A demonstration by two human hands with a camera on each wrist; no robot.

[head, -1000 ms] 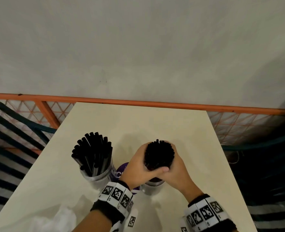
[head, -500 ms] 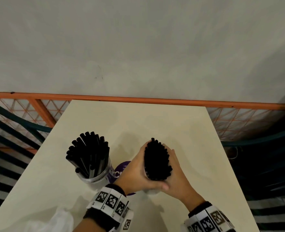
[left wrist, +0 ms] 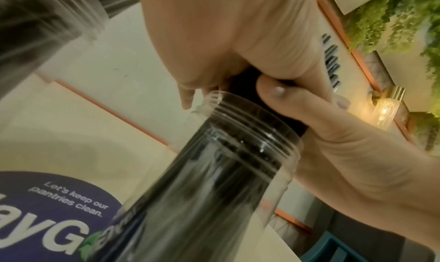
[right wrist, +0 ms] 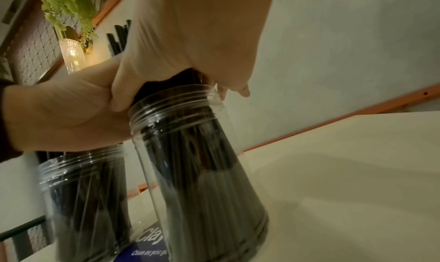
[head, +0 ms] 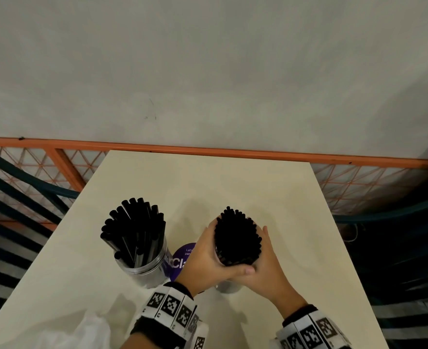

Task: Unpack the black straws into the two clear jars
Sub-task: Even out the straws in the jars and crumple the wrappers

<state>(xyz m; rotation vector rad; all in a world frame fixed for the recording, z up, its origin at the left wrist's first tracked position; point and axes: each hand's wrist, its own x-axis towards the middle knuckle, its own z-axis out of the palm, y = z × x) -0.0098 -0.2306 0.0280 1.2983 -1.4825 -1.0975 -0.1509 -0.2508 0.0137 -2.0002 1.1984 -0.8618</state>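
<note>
A thick bundle of black straws (head: 236, 238) stands upright in the right clear jar (head: 229, 288), whose base shows just under my hands. My left hand (head: 202, 260) and right hand (head: 268, 267) wrap round the bundle from either side, thumbs meeting in front. In the wrist views the straws fill that right jar (left wrist: 214, 172) (right wrist: 197, 172), and the fingers grip them just above its threaded rim. The left clear jar (head: 145, 268) holds a fanned bunch of black straws (head: 134, 230) and stands free.
A purple round sticker (head: 182, 258) lies on the cream table (head: 233, 185) between the jars. Crumpled clear plastic wrap (head: 82, 333) sits at the near left edge. Dark slatted chairs (head: 19, 197) flank the table, and an orange rail (head: 207, 149) runs behind it.
Both hands have squeezed the bundle from a round shape into a narrower oval while staying over the right jar. The left jar has not moved.
</note>
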